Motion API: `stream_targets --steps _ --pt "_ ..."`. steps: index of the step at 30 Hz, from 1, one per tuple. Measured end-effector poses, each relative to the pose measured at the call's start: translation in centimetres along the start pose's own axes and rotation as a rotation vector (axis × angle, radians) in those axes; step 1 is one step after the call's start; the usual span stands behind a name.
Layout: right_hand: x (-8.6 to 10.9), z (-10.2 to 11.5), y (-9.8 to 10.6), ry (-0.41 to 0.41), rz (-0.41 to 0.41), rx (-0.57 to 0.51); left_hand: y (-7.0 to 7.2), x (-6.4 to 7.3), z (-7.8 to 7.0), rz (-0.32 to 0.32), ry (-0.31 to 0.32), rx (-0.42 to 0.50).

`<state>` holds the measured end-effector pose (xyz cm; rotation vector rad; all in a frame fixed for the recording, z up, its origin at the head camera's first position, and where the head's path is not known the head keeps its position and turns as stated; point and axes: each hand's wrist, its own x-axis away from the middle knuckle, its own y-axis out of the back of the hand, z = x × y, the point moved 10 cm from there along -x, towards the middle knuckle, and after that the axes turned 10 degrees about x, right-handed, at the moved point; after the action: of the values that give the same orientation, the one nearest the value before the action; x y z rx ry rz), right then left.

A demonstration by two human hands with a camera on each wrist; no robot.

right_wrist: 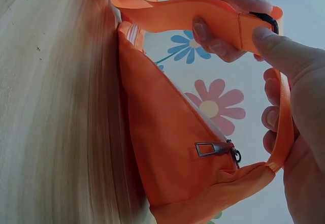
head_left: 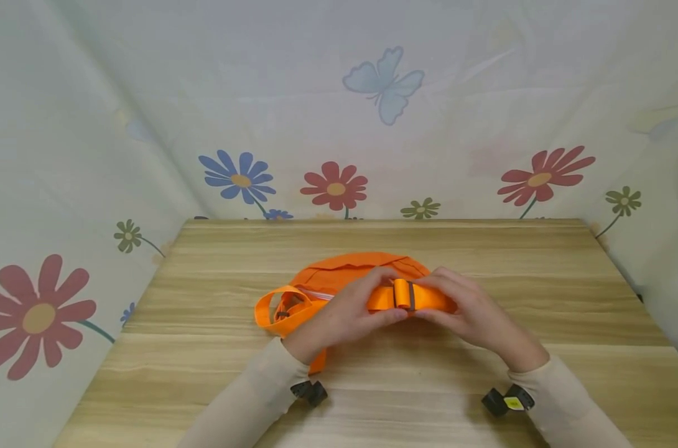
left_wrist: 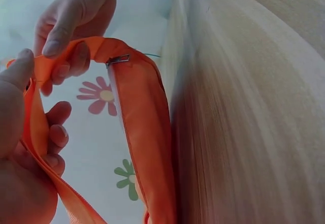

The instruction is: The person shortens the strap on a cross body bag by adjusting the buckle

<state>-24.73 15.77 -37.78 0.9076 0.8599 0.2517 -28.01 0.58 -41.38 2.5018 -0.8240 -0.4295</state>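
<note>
An orange waist bag (head_left: 344, 270) rests on the wooden table, its strap (head_left: 380, 300) raised in front of it. My left hand (head_left: 344, 311) pinches the strap left of a dark slide buckle (head_left: 412, 295), thumb below and fingers above. On the buckle's other side, my right hand (head_left: 473, 308) grips the strap, its fingertips close to the buckle. Between the hands the webbing bulges in a short loop. The right wrist view shows the right thumb (right_wrist: 284, 49) pressed on the strap at the buckle (right_wrist: 266, 20). A metal zipper pull (right_wrist: 213, 149) hangs at the bag's end.
Loose strap (head_left: 265, 309) coils on the table at the bag's left, with a small dark fitting (head_left: 283, 315) inside the coil. A wood-grain tabletop (head_left: 193, 292) spreads around the bag. Flower-printed cloth (head_left: 456, 124) hangs behind and along both sides.
</note>
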Motion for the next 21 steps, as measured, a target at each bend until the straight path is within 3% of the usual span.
stream_targets --steps 9,15,21 --pt "-0.2 0.5 -0.1 0.030 -0.008 -0.008 0.1 -0.3 0.1 -0.003 0.042 -0.010" --pt "-0.4 0.7 -0.3 0.060 -0.018 -0.012 0.0 -0.3 -0.5 0.012 -0.006 -0.087" --pt "-0.4 0.7 -0.6 0.037 -0.008 -0.001 0.0 -0.2 -1.1 0.014 -0.069 -0.170"
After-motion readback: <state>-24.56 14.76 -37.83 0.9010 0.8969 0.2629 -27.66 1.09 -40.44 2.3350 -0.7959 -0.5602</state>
